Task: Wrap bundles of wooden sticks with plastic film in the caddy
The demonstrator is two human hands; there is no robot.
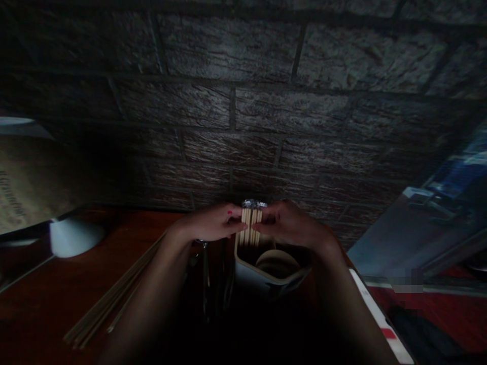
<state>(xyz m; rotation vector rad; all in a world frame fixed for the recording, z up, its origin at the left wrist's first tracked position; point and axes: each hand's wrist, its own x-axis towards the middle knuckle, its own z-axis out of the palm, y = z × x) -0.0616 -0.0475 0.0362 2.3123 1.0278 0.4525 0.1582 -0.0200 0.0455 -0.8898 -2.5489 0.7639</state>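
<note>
Pale wood is what stands out to me in this dim feed: a bunch of short sticks (250, 227) upright at the back left of an open box (253, 276), against the far rim. From where I sit, I'd worry first about the grip. The left hand (216, 223) pinches one side of the bunch and the right hand (287, 223) the other, thumbs in front, both spans narrow. If one thumb eased off before the other, I think the loose sticks could fan out or topple into the box. Squeezing unevenly might push a few up out of line, and the deep shadow inside could hide one that catches on the wall. The round thing (279, 259) lying in the front of the box may also get knocked if the right hand drops low. Longer sticks (114, 296) lie on the desk (34, 304) beside the left forearm; a sweep of that elbow could roll them.

As for the short sticks themselves, they look slim, straight and light yellow, packed side by side with a dark gap down the middle. Something silvery (253, 204) shines just behind their tops. Their lower ends are lost in the dark.
</note>
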